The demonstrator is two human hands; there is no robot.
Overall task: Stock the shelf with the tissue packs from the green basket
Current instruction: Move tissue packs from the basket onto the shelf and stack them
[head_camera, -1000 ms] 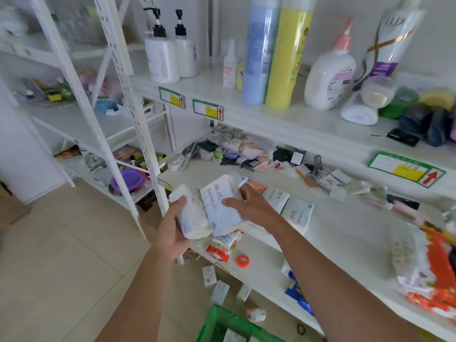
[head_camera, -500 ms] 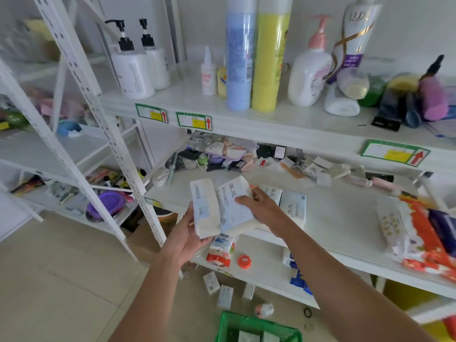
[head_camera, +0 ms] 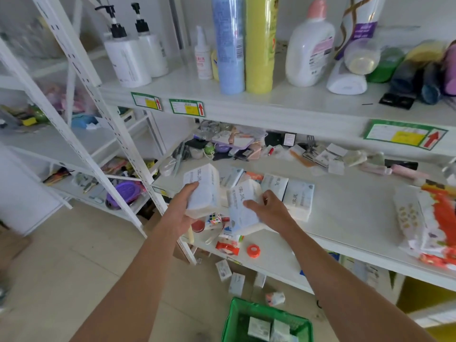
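My left hand (head_camera: 183, 213) grips a white tissue pack (head_camera: 203, 187) upright at the front left corner of the middle shelf (head_camera: 350, 218). My right hand (head_camera: 267, 208) holds a second tissue pack (head_camera: 240, 206), tilted over the shelf's front edge. Other tissue packs (head_camera: 297, 198) lie flat on the shelf just beyond my right hand. The green basket (head_camera: 265, 322) stands on the floor at the bottom of the view, with a few tissue packs (head_camera: 259, 327) inside.
Bottles (head_camera: 259, 43) line the top shelf. Small items clutter the back of the middle shelf, and orange-patterned packs (head_camera: 431, 218) lie at its right. An orange tape roll (head_camera: 254, 250) and a puzzle cube (head_camera: 214, 218) sit on the lower shelf. Small boxes (head_camera: 223, 270) lie on the floor.
Both hands have moved forward to the shelf's front edge. The two packs, held together before, are now apart, one in each hand.
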